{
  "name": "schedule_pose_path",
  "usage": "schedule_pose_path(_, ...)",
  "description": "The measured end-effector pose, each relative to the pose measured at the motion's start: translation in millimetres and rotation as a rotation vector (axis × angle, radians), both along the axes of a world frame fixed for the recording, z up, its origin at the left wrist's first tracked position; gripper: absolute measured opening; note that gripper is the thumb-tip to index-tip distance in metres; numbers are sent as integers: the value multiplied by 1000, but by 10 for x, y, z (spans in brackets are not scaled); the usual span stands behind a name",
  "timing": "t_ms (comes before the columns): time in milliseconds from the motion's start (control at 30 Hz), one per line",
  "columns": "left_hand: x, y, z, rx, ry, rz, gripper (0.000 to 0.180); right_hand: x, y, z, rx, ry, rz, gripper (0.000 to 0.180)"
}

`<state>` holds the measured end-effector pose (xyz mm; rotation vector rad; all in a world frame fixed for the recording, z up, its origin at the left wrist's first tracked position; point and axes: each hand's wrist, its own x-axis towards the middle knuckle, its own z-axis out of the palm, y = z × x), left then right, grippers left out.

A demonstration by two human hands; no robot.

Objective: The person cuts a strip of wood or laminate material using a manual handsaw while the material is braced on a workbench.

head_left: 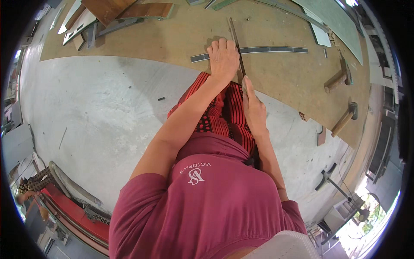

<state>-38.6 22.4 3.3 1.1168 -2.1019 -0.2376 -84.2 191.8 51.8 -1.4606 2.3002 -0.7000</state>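
A long, narrow grey metal strip (pixel 276 49) lies across the near part of the board-topped work surface. My left hand (pixel 223 58) presses down on it, fingers together over its far edge, covering part of the strip. Just to the right of those fingers, a thin dark hacksaw (pixel 236 39), seen nearly edge-on, crosses the strip. My right hand (pixel 254 108) is closed round the saw's near end at the front edge of the board, and its grip is mostly hidden by my fingers.
Two hammers, one (pixel 338 80) farther and one (pixel 345 120) nearer, lie on the right of the brown board (pixel 172 43). Wood and metal offcuts (pixel 116 15) pile up at the far left. A pale green panel (pixel 338 26) lies far right. A small dark piece (pixel 161 99) is on the floor.
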Motion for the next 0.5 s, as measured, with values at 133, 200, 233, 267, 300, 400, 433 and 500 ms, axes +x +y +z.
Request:
schedule_pose_path(133,59,-24,7,4,1,-23,14,-109,301,-108,-31,-30,-11,51)
schedule_pose_path(200,77,-28,7,-13,11,-42,14,-158,406,-124,-129,-40,-120,50)
schedule_pose_path(233,91,-16,12,-4,20,-58,14,-181,445,-118,-134,-41,-122,50)
schedule_pose_path(267,98,-8,19,5,28,-73,14,-199,483,-111,-119,-57,-150,50)
schedule_pose_path(300,95,-2,20,1,30,-76,14,-198,516,-103,-104,-69,-179,50)
schedule_pose_path(400,68,-12,47,7,29,-54,14,-156,581,-137,-131,-63,-136,51)
schedule_pose_path(433,35,-24,71,-3,47,-47,14,-140,583,-149,-134,-62,-139,51)
schedule_pose_path(500,-59,-19,105,-14,66,-40,13,-96,573,-165,-110,-66,-145,52)
